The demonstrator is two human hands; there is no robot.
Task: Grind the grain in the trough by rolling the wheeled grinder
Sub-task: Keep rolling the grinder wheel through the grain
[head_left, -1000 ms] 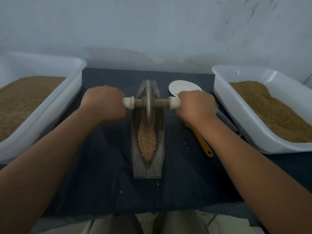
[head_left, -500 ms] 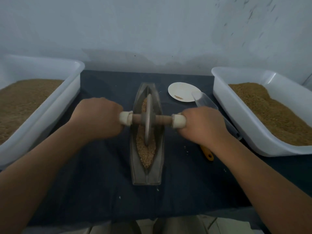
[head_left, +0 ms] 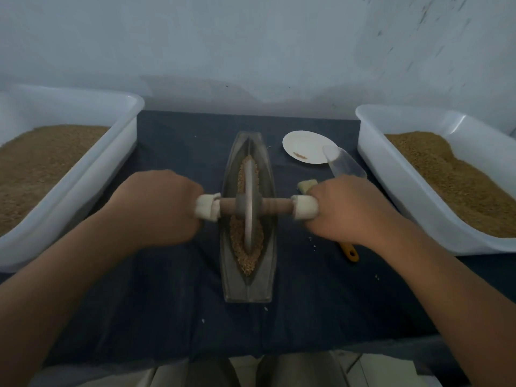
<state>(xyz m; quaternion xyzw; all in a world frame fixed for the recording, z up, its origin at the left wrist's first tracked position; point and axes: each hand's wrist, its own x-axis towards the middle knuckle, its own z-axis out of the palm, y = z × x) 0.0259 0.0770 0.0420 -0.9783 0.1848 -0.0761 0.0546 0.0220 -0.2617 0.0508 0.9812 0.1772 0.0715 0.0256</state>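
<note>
A narrow boat-shaped trough (head_left: pixel 249 286) lies lengthwise on the dark cloth, with brown grain (head_left: pixel 238 241) along its groove. The wheeled grinder (head_left: pixel 248 203) stands in the groove near the trough's middle, its metal disc upright on a wooden axle with pale wrapped ends. My left hand (head_left: pixel 159 205) grips the left end of the axle. My right hand (head_left: pixel 349 208) grips the right end. Both fists hide most of the wrapped handles.
Two white tubs of grain flank the cloth, a left tub (head_left: pixel 111 163) and a right tub (head_left: pixel 391 174). A small white plate (head_left: pixel 305 146), a clear scoop (head_left: pixel 343 163) with an orange handle (head_left: pixel 350 251), and a pale sponge piece (head_left: pixel 305 185) lie right of the trough. Stray grains dot the cloth.
Both hands have pulled the grinder towards me, from the trough's far end to about its middle. The plate and scoop, hidden behind my right hand before, now show.
</note>
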